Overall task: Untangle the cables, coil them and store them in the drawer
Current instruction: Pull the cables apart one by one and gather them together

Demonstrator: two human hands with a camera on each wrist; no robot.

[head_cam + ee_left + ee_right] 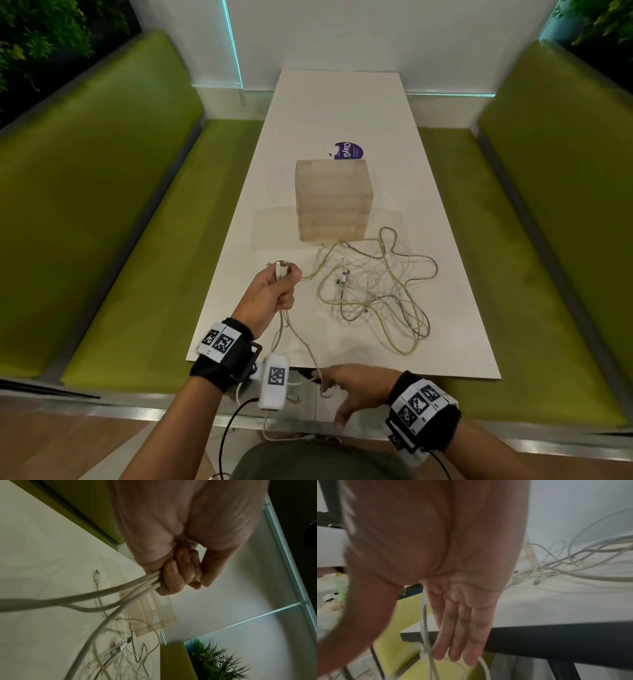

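A tangle of white and yellowish cables (373,291) lies on the white table (342,113), in front of a small pale drawer box (334,202). My left hand (281,284) is raised over the table's left edge and grips several strands of one cable (102,597) in a fist. A connector (281,269) sticks out above the thumb. The strands hang down to the near edge. There my right hand (342,387) reaches with straight fingers (458,635) and touches the hanging cable loop (424,622). One loose plug (97,576) lies on the table.
Green padded benches (102,205) run along both sides of the table. A purple round sticker (349,151) lies behind the drawer box. A white wall closes the far end. Plants stand in the back corners.
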